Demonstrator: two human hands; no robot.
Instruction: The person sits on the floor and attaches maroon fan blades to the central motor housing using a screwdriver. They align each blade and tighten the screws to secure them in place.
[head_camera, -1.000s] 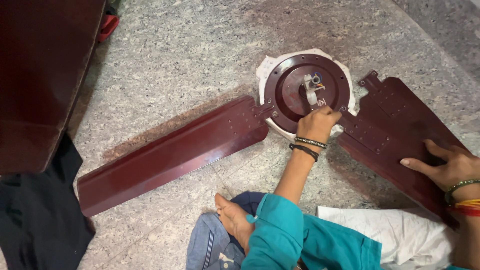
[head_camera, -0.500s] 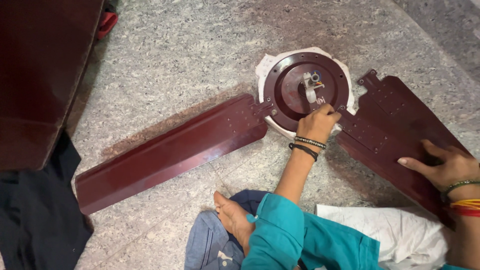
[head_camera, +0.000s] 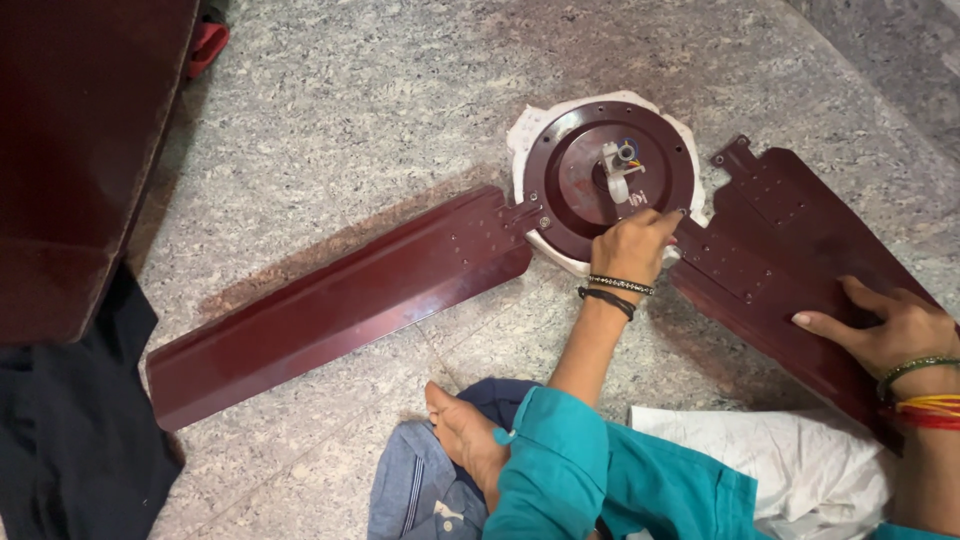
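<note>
At frame centre, the left hand (head_camera: 635, 245) pinches closed at the fan motor's (head_camera: 600, 175) lower rim; the right hand (head_camera: 890, 330) presses flat on the right blade (head_camera: 780, 250), which runs toward lower right.

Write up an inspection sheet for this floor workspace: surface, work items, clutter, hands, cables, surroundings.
Surface: speckled grey stone floor, tile joints visible.
Work items: round maroon ceiling-fan motor housing lying on a white cover; long maroon metal blade attached at its left; second maroon blade at its right.
Clutter: white cloth; dark cloth; red object, partly hidden.
Hands: left hand on the housing's edge, fingers curled; right hand flat on the second blade.
Cables: short coloured wires at the hub.
Surroundings: dark maroon furniture panel at left.
</note>
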